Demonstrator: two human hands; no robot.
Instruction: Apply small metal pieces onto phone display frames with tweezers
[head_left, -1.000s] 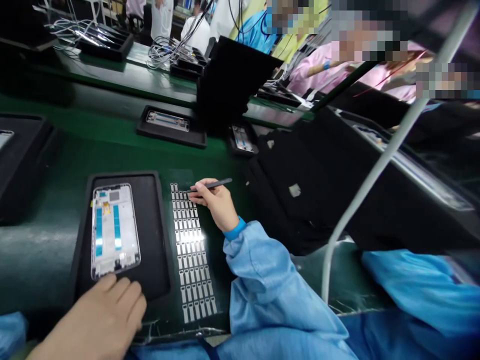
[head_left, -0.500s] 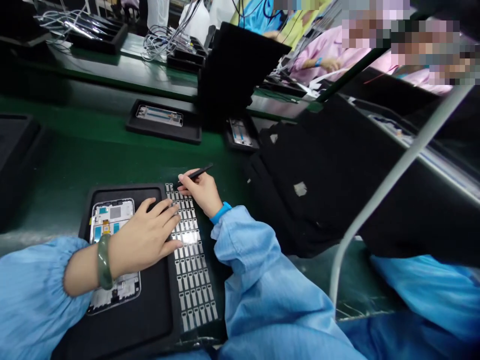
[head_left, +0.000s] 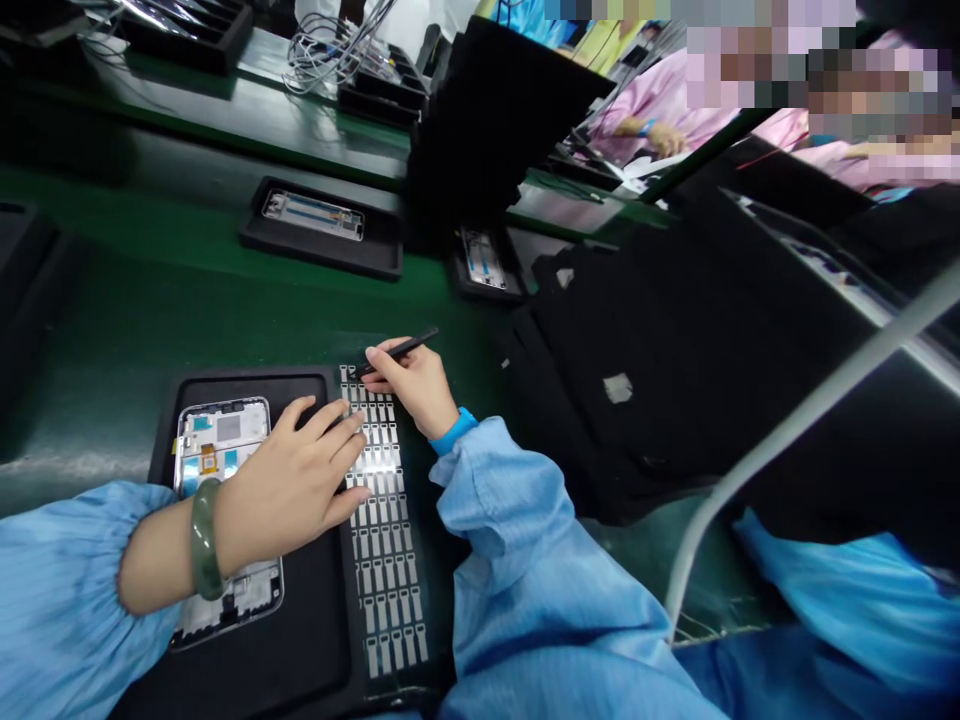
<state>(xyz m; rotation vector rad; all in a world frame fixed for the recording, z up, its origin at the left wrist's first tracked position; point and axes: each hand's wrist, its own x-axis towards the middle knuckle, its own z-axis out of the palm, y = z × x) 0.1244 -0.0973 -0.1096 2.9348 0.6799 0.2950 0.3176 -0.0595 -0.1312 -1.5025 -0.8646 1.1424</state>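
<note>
My right hand (head_left: 420,385) grips black tweezers (head_left: 405,347), their tip down at the top rows of a sheet of small grey stickers (head_left: 386,545). Fingers stretched out, my left hand (head_left: 296,475) lies across the left part of that sheet, its fingertips on the sticker rows. Under my left wrist is a phone frame (head_left: 232,425) with blue and orange parts, partly hidden by the hand and forearm. The frame rests in a black foam tray (head_left: 311,600), and the sticker sheet lies along the tray's right edge.
Behind, two more black trays (head_left: 382,262) hold phone frames (head_left: 315,213). A tall stack of black trays (head_left: 495,120) stands at the back, and dark stacked sheets (head_left: 645,380) fill the right. A grey tube (head_left: 720,490) curves past my right sleeve. Co-workers in pink (head_left: 660,90) sit beyond.
The camera view has shifted slightly. My right hand with the tweezers stays at the sheet's top end, and my left hand stays spread over it.
</note>
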